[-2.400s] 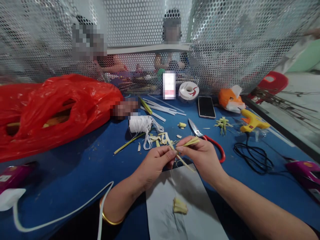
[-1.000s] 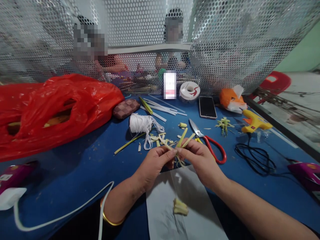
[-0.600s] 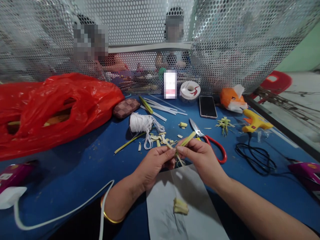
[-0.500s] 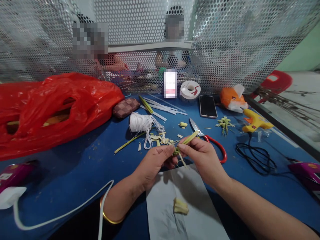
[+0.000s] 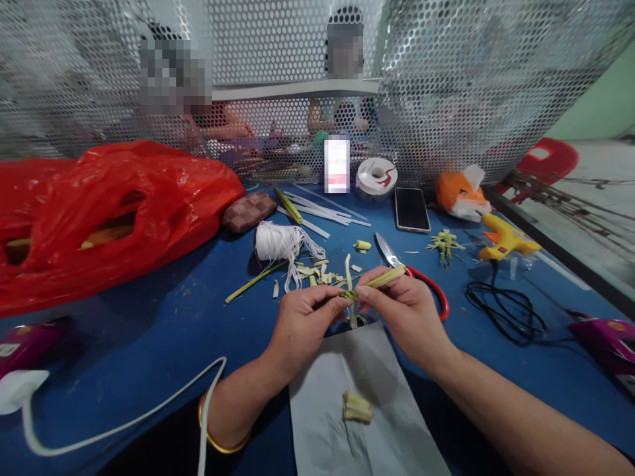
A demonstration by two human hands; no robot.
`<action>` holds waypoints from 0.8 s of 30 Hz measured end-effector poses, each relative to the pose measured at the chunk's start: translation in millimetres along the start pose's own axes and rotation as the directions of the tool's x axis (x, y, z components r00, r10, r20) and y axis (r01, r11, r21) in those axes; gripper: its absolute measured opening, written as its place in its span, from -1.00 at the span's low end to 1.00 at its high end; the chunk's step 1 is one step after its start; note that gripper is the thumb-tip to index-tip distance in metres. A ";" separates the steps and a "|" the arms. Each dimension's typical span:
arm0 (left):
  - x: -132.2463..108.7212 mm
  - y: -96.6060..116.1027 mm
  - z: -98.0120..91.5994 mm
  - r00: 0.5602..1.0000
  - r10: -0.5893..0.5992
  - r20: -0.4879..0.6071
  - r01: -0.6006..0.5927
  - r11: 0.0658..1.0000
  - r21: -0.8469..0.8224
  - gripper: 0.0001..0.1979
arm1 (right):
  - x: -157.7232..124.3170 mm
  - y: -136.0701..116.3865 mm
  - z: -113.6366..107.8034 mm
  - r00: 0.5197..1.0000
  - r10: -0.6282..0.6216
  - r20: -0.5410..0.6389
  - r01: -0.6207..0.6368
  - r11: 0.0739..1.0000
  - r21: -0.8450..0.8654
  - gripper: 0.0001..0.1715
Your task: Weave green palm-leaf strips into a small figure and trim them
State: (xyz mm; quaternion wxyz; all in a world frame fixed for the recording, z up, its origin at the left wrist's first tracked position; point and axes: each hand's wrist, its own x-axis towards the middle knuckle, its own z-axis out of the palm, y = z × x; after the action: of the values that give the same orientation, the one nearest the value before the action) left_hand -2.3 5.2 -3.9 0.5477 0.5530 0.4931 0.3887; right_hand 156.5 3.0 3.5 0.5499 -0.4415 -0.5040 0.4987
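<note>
Between my two hands is a small woven piece of green-yellow plant strips (image 5: pixel 349 294). My left hand (image 5: pixel 310 317) pinches its left side with thumb and fingers. With thumb against forefinger, my right hand (image 5: pixel 397 301) grips its right side, and a folded pale strip (image 5: pixel 389 276) sticks out past the fingers. One loose strip end (image 5: pixel 348 266) points up from the piece and another hangs below. Under the hands lies a sheet of grey-white paper (image 5: pixel 342 370) bearing a short yellowish folded roll (image 5: pixel 357 407). Red-handled scissors (image 5: pixel 440 297) lie partly behind my right hand.
A white string spool (image 5: pixel 276 241), plant scraps (image 5: pixel 317 272) and white strips (image 5: pixel 317 211) lie beyond the hands. To the right are a phone (image 5: pixel 412 209), a yellow glue gun (image 5: pixel 508 238) and its black cord. A red plastic bag (image 5: pixel 163 198) fills the left; a white cable (image 5: pixel 124 430) crosses nearby.
My hands have turned the woven piece slightly. The folded strip on the right now lies flatter, and one loose end now stands upright above the piece.
</note>
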 end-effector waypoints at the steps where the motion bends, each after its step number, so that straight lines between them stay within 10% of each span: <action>1: 0.3 -0.4 0.8 1.000 -0.024 -0.007 0.024 0.999 -0.033 -0.82 | 0.2 -0.1 -0.1 1.000 0.003 0.007 -0.003 1.000 0.004 -0.86; 16: 7.5 0.6 -3.3 0.964 -0.217 0.154 0.260 0.889 -0.376 -0.79 | 1.3 -0.5 0.6 0.998 0.065 -0.021 -0.065 0.998 -0.013 -0.94; 24: 5.0 3.3 -1.9 0.995 0.074 -0.075 -0.091 0.957 -0.276 -0.86 | -0.9 1.6 4.2 0.997 0.015 -0.071 -0.018 0.999 -0.041 -0.91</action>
State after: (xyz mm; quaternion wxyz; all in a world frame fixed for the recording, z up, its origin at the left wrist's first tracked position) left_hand -2.7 10.8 -1.0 0.5875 0.4778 0.4271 0.4941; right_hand 152.2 2.2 2.3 0.5539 -0.4745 -0.4909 0.4765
